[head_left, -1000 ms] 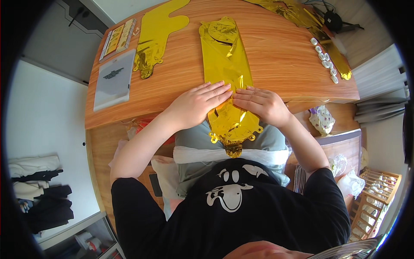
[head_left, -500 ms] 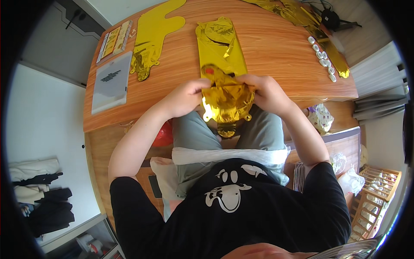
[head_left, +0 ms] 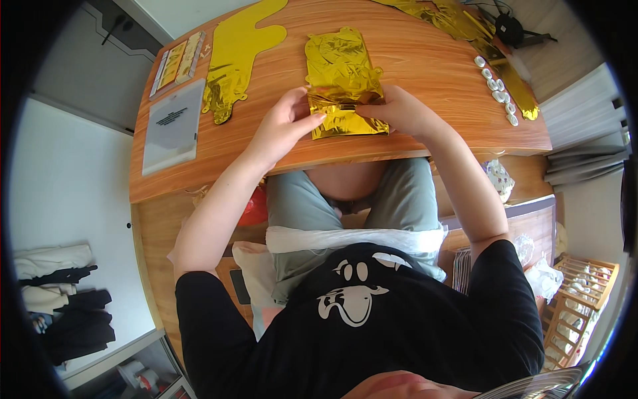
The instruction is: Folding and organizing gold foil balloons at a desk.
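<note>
Here at the near edge of the surface [head_left: 425,66], the foil [head_left: 347,126] lies right in front of the person, gold and crinkled, its near end doubled back over itself so the fold faces the lap. Both hands are on it. The right hand [head_left: 402,112] has its grip closed on the foil's right edge, thumb reaching in across the folded layer. Over on the other side, the left hand [head_left: 289,126] makes a wide curve, thumb laid on the foil near the fold, fingers up at its left edge; those fingertips are partly hidden, so I can't tell whether that grip is pinching or merely touching. Light flashes off the bright near strip, while the far half lies flat, wrinkled, with small tabs along its outline. Out to the left there's a second gold sheet [head_left: 239,46], smooth at its far end and crumpled at the near one, and beyond it a box [head_left: 178,63] with a pale folder [head_left: 174,130] just nearer. Across to the right, white rolls [head_left: 492,84] line up beside a gold strip [head_left: 520,90], with a black device [head_left: 509,28] at the far corner.
</note>
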Demonstrator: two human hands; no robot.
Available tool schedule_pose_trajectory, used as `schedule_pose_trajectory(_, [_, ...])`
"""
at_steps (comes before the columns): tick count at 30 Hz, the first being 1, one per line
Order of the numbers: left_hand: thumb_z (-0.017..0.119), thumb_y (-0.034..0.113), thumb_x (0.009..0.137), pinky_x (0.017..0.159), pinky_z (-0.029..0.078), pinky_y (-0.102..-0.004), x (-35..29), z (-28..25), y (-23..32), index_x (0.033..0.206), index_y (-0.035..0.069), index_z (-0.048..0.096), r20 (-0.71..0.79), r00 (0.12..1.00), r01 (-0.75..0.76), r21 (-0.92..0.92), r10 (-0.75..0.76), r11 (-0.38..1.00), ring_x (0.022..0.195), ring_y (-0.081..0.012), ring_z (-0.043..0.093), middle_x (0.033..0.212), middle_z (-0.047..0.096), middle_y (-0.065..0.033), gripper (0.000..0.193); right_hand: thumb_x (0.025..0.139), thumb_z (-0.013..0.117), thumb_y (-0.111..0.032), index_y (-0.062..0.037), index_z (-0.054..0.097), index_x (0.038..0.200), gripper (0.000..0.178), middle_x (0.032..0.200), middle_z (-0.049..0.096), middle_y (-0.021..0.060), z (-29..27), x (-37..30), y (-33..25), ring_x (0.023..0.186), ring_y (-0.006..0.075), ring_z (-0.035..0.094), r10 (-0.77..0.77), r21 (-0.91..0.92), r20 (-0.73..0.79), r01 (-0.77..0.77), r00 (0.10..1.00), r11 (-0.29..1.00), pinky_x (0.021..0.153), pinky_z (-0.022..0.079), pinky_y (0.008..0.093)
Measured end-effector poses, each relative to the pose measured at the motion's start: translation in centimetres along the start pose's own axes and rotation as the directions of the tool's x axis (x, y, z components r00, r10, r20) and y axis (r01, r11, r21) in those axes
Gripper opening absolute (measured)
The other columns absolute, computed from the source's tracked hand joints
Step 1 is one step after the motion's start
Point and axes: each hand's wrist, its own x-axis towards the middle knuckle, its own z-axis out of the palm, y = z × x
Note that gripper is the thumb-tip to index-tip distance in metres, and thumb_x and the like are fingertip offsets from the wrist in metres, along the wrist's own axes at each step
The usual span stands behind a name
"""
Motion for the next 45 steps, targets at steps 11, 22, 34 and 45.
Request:
schedule_pose_trajectory(11, [0.080, 0.006, 0.089, 0.080, 0.059, -0.0304, -1.5, 1.7, 1.0, 0.158, 0.009, 0.034, -0.078, 0.983, -0.091, 0.577, 0.165, 0.812, 0.085, -0.0186, 0.068, 0.125, 0.051, -0.0154, 0.083, 0.091, 0.074, -0.026, -0.0011, 0.068, 0.116, 0.035, 0.089, 0.070, 0.0042, 0.3, 0.7, 1.1, 0.076, 0.0124, 0.063, 0.055, 0.048, -0.037, -0.053, 0.998, 0.997, 0.060, 0.051, 0.0293])
schedule_pose_trajectory(22, [0.080, 0.003, 0.087, 0.084, 0.060, -0.0313, -1.6, 0.1, 1.2, 0.156, 0.008, 0.035, -0.060, 0.998, 0.007, 0.349, 0.015, 0.937, 0.097, -0.0197, 0.070, 0.127, 0.052, -0.0158, 0.083, 0.092, 0.074, -0.023, -0.0007, 0.068, 0.117, 0.035, 0.091, 0.072, 0.0056, 0.0, 0.3, 0.4, 0.078, 0.0124, 0.066, 0.077, 0.060, -0.027, -0.076, 0.997, 0.995, 0.061, 0.052, 0.0290])
schedule_pose_trajectory(34, [0.079, 0.001, 0.088, 0.081, 0.060, -0.0299, -1.7, 0.1, 1.4, 0.148, 0.008, 0.042, -0.076, 0.997, 0.020, 0.387, 0.011, 0.922, 0.095, -0.0180, 0.072, 0.114, 0.056, -0.0122, 0.071, 0.091, 0.072, -0.013, 0.0076, 0.067, 0.119, 0.035, 0.101, 0.075, 0.0113, 0.4, -0.1, -0.3, 0.087, 0.0163, 0.070, 0.047, 0.101, -0.052, -0.042, 0.998, 0.994, 0.080, 0.056, 0.0306])
schedule_pose_trajectory(45, [0.072, -0.001, 0.093, 0.075, 0.056, -0.0286, -1.8, 0.0, 1.2, 0.130, 0.008, 0.042, 0.032, 0.997, -0.075, 0.556, 0.068, 0.828, 0.090, -0.0167, 0.069, 0.117, 0.050, -0.0121, 0.049, 0.091, 0.074, -0.016, 0.0075, 0.066, 0.118, 0.036, 0.099, 0.074, 0.0120, 0.7, 0.8, 1.8, 0.089, 0.0180, 0.067, -0.012, 0.103, -0.060, 0.018, 0.998, 0.995, 0.081, 0.054, 0.0326])
